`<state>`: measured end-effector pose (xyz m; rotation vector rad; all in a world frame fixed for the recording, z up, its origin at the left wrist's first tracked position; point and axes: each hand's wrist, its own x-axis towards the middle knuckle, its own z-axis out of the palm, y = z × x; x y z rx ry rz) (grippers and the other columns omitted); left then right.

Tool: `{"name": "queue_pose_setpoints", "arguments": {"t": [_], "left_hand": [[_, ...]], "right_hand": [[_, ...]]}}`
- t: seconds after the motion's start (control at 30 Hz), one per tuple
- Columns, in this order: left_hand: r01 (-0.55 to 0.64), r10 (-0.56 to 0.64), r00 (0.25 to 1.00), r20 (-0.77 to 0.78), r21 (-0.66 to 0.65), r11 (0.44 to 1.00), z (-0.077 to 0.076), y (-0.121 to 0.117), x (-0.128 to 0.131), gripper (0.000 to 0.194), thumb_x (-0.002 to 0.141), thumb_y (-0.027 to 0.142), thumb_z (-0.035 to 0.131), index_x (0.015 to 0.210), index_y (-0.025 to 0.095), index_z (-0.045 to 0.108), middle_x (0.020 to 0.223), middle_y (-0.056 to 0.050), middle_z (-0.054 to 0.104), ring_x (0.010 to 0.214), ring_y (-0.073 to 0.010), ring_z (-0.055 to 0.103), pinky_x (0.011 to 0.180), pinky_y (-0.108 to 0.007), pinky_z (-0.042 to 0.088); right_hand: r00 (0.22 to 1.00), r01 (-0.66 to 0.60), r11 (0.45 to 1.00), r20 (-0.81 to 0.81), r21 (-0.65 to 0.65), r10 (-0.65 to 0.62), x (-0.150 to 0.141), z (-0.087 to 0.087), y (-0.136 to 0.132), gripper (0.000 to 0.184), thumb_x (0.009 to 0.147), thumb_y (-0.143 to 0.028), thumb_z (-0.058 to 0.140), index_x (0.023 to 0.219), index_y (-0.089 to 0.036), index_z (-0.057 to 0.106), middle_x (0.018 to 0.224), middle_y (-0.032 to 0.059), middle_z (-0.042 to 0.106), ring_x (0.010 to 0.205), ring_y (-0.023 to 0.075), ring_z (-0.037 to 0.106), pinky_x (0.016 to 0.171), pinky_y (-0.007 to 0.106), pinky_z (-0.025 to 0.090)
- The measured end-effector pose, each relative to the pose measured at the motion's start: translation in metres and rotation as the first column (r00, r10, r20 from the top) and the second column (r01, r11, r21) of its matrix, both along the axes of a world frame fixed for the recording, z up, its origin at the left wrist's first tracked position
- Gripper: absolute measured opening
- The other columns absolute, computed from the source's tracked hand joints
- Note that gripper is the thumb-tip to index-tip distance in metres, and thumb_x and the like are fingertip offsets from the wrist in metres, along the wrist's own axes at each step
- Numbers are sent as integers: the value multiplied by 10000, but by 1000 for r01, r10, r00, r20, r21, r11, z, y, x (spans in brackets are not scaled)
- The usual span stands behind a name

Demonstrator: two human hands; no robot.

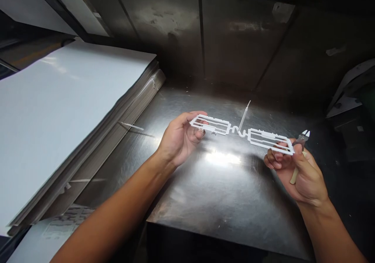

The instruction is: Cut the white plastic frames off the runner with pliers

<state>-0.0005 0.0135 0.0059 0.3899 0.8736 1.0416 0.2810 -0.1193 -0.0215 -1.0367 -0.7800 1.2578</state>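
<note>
1. You hold a white plastic molding (pixel 241 134) level above the steel desk (pixel 222 185), 1 end in each hand, its 2 flat frames joined by a wavy middle link with a thin spike standing up from it.
2. Your left hand (pixel 180 138) pinches the left frame between thumb on top and fingers underneath; that grip is closed on the molding.
3. Your right hand (pixel 295 169) supports the right frame with its fingertips while also clasping small cutters (pixel 301 142), whose tips poke out just past the frame's far corner. That grip is closed on both.
4. The step in hand looks like lining the piece up for trimming: the cutters sit touching or just beside the right end, well apart from the middle link.
5. By this reading, a cut would call for freeing the cutters from under the frame and letting the left hand carry the piece alone.
6. A stack of white sheets (pixel 67 110) lies on your left, apart from both hands.
</note>
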Motion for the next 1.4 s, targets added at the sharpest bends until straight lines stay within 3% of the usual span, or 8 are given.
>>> {"name": "queue_pose_setpoints", "arguments": {"t": [0.33, 0.6, 0.77, 0.97, 1.17, 1.3, 1.4], "left_hand": [[23, -22, 999, 50, -20, 1000, 0, 0, -1, 221, 969, 157, 570, 855, 88, 746, 687, -48, 683, 393, -67, 570, 348, -94, 428], [43, -46, 994, 101, 35, 998, 0, -1, -6, 244, 996, 163, 533, 881, 88, 735, 706, -59, 701, 409, -79, 594, 378, -110, 457], [43, -48, 997, 52, 101, 994, -5, -3, -9, 140, 921, 243, 652, 949, 144, 747, 731, -17, 696, 426, -109, 601, 334, -146, 415], [12, -16, 1000, 26, 169, 986, -8, -2, -9, 173, 859, 275, 730, 971, 149, 769, 763, 0, 691, 446, -97, 575, 341, -159, 408], [-20, 13, 998, 58, 133, 991, -1, -3, -6, 178, 997, 267, 670, 956, 126, 769, 746, -11, 672, 448, -87, 545, 345, -157, 385], [-79, 66, 991, 114, 117, 990, 0, -2, -4, 275, 1050, 390, 811, 991, 127, 754, 835, -25, 711, 532, -59, 587, 376, -115, 367], [-69, 42, 987, 152, 177, 982, -9, -4, -1, 363, 1015, 455, 884, 1101, 129, 751, 996, -69, 767, 683, -75, 655, 469, -106, 460]], "right_hand": [[1000, 13, 1000, 11, -21, -12, 2, -2, 2, 445, 992, -550, 954, 918, -193, 698, 827, 34, 495, 697, 167, 505, 643, 293, 554], [999, -5, 1000, 39, -31, 6, 1, -1, 4, 446, 1013, -536, 931, 897, -198, 664, 836, 26, 476, 692, 157, 507, 650, 296, 601], [996, 88, 996, 31, -32, -87, 0, -5, 4, 422, 903, -502, 1041, 987, -207, 750, 957, 51, 592, 684, 148, 548, 626, 293, 577], [995, 56, 998, 80, 24, -58, -3, -4, 3, 351, 910, -468, 1048, 1004, -237, 801, 969, 36, 619, 702, 144, 594, 640, 263, 560], [994, 44, 998, 102, 37, -48, -4, -5, 1, 303, 930, -448, 1044, 999, -252, 822, 984, 27, 614, 704, 127, 576, 667, 279, 579], [995, 23, 999, 97, 34, -26, -7, -7, -1, 279, 950, -414, 1031, 1013, -262, 805, 986, 35, 642, 715, 150, 594, 659, 301, 577], [995, 13, 999, 102, 41, -17, -12, -8, -3, 270, 977, -414, 1009, 1015, -257, 792, 945, 36, 655, 724, 166, 624, 673, 304, 580]]}}
